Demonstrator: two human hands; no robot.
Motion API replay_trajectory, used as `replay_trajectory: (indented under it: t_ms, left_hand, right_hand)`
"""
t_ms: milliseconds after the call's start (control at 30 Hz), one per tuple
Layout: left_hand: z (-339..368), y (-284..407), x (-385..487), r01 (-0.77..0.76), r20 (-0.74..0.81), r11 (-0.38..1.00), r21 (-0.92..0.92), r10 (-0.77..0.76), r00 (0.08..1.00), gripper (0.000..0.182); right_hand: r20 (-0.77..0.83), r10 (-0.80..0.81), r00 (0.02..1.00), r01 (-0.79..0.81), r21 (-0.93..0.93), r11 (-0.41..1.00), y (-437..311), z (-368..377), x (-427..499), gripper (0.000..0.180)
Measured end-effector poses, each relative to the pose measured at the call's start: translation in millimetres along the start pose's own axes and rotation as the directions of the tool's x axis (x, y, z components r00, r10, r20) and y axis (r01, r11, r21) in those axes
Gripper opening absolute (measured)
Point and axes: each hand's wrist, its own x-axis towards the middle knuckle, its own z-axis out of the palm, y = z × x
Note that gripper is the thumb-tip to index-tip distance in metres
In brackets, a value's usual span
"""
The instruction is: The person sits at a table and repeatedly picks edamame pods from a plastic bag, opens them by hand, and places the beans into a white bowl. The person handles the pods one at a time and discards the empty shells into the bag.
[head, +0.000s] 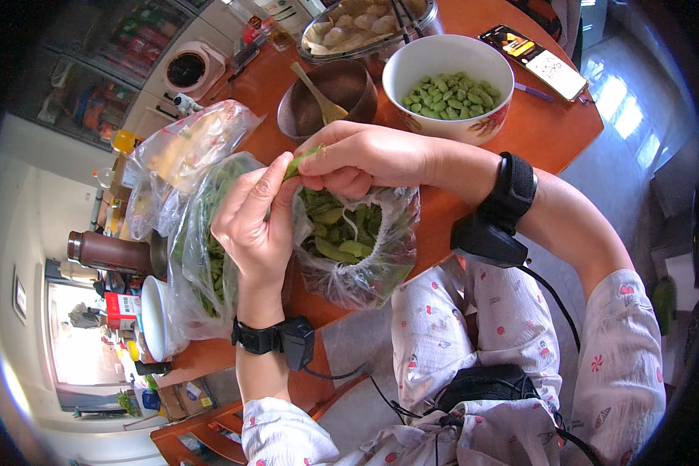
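Note:
Between the fingertips of both hands is a green edamame pod (300, 161). My left hand (255, 212) pinches its lower left end, while my right hand (361, 156) grips the other end with thumb and forefinger. Just beneath the hands, a clear plastic bag with an elastic rim (393, 262) holds empty-looking green pods (338, 242). Shelled green beans (451, 96) fill the bottom of a white floral bowl (405, 73) beyond my right hand. Left of my left hand lies a clear bag (195, 279) full of whole pods.
A brown bowl (355, 87) with a wooden spoon (320, 99) stands behind the hands. Farther back are a lidded container of dumplings (349, 29) and black chopsticks (405, 20). A lit phone (536, 61) lies at right. A brown thermos (110, 253) and white basin (157, 317) stand at left.

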Motion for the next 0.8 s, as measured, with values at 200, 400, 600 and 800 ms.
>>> replay_trajectory:
  t_ms: [200, 400, 600, 800]
  left_hand:
    - [4, 9, 2, -0.009, 0.023, 1.0, -0.029, 0.009, 1.0, 0.026]
    - [3, 8, 2, -0.033, 0.019, 0.999, 0.003, 0.033, 0.999, 0.027]
    - [4, 8, 2, -0.069, 0.02, 0.997, 0.034, 0.068, 0.997, 0.027]
    - [6, 11, 2, -0.072, 0.028, 0.995, 0.064, 0.07, 0.997, 0.026]
  right_hand:
    - [0.037, -0.002, 0.999, 0.0, 0.072, 0.997, 1, -6, -6, 0.018]
    - [0.081, -0.097, 0.992, 0.097, 0.009, 0.995, 6, -9, 0, 0.018]
    - [0.024, -0.046, 0.999, 0.044, 0.062, 0.997, 6, -9, -2, 0.018]
    - [0.019, -0.063, 0.998, 0.062, 0.07, 0.996, 4, -7, -4, 0.018]
